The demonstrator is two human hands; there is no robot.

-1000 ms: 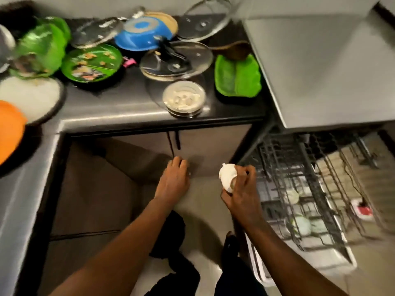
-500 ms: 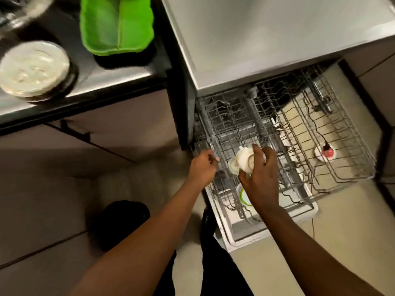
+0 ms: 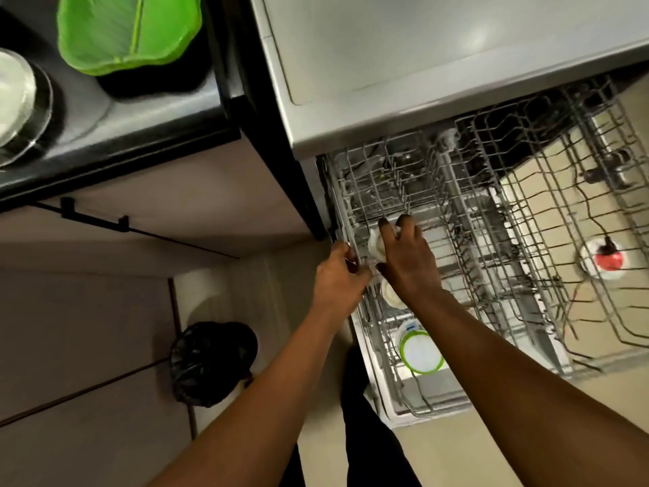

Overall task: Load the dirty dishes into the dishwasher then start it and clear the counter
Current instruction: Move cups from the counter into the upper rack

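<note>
A glass lid (image 3: 17, 100) sits at the far left edge of the dark counter (image 3: 147, 135), and a green leaf-shaped plate (image 3: 130, 29) lies near the counter's right edge. On the floor below stands a bin lined with a black bag (image 3: 212, 363). Further right, the person's left hand (image 3: 339, 279) curls its fingers round the left rim of the dishwasher rack (image 3: 456, 212), which is pulled out beneath the steel dishwasher top (image 3: 421, 58). Just beside it, the right hand (image 3: 407, 256) grips a small white cup (image 3: 375, 242) and holds it down among the wires at the rack's left side. Nearer the rack's front edge sit another white cup (image 3: 391, 295) and a green-rimmed bowl (image 3: 419, 351). Under the wires near the rack's right edge lies a small red and white object (image 3: 605, 260).
</note>
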